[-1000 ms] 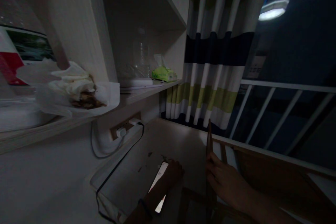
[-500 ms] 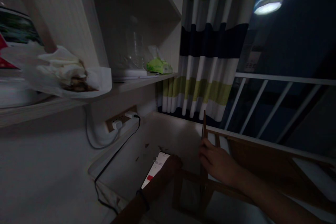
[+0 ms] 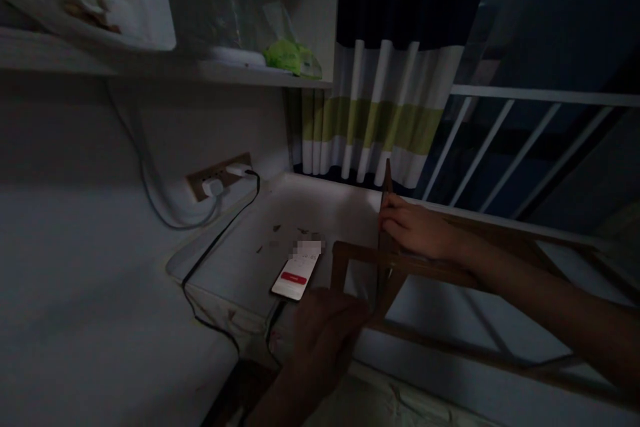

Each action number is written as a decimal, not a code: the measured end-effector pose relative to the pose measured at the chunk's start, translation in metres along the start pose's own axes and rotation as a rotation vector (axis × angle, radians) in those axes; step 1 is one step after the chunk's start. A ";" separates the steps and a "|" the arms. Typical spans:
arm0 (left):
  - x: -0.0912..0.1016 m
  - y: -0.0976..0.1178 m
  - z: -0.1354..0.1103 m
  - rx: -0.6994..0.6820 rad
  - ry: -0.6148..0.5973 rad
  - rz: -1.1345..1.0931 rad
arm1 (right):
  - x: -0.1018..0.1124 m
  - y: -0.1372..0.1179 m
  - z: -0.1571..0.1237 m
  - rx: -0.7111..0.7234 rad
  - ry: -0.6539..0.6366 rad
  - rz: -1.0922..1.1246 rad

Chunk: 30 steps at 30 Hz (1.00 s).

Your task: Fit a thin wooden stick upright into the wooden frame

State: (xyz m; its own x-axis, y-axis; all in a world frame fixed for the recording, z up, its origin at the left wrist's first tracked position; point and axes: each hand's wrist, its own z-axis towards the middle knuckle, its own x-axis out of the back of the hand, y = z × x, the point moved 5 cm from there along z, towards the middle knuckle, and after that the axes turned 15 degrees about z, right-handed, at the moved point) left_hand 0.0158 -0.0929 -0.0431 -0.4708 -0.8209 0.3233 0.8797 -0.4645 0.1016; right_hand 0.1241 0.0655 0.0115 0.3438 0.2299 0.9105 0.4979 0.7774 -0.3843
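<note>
As my right hand (image 3: 417, 230) grips the wooden frame (image 3: 380, 260) beside the lit phone (image 3: 296, 270), my left hand (image 3: 325, 330) curls loosely at its lower bar.

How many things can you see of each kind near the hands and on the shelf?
Hands: 2, left hand and right hand
Phones: 1, lit phone
Wooden frames: 1, wooden frame
Black cables: 1, black cable
Green packs: 1, green pack on the shelf
Striped curtains: 1, curtain
Total: 7
</note>
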 end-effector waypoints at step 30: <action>-0.037 0.011 0.019 0.100 0.073 -0.072 | 0.001 -0.001 -0.002 -0.002 -0.002 -0.027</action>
State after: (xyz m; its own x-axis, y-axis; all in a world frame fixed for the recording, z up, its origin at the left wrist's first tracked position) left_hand 0.0446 -0.0613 -0.0365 -0.5329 -0.8105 0.2431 0.8443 -0.4903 0.2161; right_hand 0.1253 0.0638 0.0126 0.3290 0.2097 0.9207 0.5082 0.7824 -0.3598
